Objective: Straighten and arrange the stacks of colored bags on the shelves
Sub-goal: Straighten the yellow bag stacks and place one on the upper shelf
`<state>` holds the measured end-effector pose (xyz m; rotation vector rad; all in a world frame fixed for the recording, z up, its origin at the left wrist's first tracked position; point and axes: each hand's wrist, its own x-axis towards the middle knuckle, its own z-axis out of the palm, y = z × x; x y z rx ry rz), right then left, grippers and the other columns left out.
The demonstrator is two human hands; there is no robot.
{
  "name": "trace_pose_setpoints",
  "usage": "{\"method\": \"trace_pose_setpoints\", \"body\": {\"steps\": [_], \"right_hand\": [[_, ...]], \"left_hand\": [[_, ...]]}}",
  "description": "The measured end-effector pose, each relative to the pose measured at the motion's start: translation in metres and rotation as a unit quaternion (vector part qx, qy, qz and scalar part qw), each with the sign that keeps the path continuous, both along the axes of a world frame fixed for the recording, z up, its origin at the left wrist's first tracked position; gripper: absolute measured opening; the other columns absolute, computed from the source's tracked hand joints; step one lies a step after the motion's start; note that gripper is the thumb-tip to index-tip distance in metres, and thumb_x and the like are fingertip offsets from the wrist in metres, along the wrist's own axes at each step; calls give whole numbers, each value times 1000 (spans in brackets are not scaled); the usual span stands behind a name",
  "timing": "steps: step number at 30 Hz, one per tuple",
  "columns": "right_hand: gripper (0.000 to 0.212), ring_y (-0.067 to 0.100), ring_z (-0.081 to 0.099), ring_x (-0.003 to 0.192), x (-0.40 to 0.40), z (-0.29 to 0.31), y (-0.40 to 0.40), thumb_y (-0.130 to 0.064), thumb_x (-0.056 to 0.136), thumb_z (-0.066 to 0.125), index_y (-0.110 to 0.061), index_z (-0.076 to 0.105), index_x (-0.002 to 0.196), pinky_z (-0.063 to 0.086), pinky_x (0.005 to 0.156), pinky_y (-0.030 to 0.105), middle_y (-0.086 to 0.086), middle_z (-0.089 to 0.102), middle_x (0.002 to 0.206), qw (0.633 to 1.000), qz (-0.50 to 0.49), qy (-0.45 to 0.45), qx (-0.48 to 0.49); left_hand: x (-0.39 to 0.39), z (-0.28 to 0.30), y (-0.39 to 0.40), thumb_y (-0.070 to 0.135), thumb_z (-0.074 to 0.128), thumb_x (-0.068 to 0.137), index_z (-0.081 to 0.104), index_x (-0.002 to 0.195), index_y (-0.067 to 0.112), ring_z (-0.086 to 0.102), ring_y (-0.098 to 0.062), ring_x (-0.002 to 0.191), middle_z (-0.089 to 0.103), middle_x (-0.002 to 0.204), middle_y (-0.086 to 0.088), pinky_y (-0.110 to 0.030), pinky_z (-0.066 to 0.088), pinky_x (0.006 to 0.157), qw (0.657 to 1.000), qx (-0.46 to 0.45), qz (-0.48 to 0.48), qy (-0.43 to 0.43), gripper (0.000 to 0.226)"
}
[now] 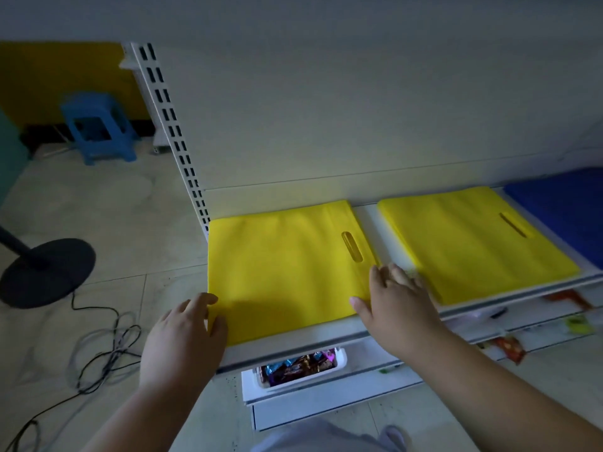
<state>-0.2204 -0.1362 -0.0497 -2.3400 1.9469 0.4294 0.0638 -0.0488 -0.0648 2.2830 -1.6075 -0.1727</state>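
Note:
Two stacks of yellow bags lie side by side on a white shelf (368, 220). The left stack (280, 265) reaches the shelf's left end and has a handle slot near its right edge. My left hand (182, 334) holds that stack's front left corner, thumb on top. My right hand (394, 301) rests with straight fingers against the same stack's front right edge, in the gap between the stacks. The right yellow stack (473, 243) lies untouched. A blue stack (561, 207) sits at the far right, partly cut off.
Below the shelf a white bin (293, 370) holds wrapped snacks, and more packets lie on lower shelves at right. A slotted upright (176, 138) bounds the shelf on the left. On the floor stand a blue stool (98, 128), a black round base (49, 272) and loose cables (104, 347).

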Motion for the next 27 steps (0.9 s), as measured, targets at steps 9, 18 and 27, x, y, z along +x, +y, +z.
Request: {"method": "trace_pose_setpoints", "body": {"steps": [9,18,27], "right_hand": [[72,29,37,134,20,10,26,-59,96,35,-10,29,148,37,103,39,8,47,144,996,-44,-75,-9],[70,22,53,125,21,15,3,-20,90,68,-36,31,147,50,84,33,13,53,135,901,-151,-401,61],[41,34,66,90,-25,31,-1,-38,93,61,-36,56,133,54,65,42,13,72,86,898,-5,-408,-164]], "left_hand": [[22,11,13,12,59,88,64,107,23,55,-15,55,63,75,8,-26,42,48,993,-13,37,109,23],[27,15,9,16,53,94,58,103,38,60,-28,53,61,66,-4,-45,51,48,980,52,24,190,25],[-14,27,22,20,54,97,66,113,33,50,-20,45,54,51,1,-28,38,45,971,-124,95,180,24]]}}
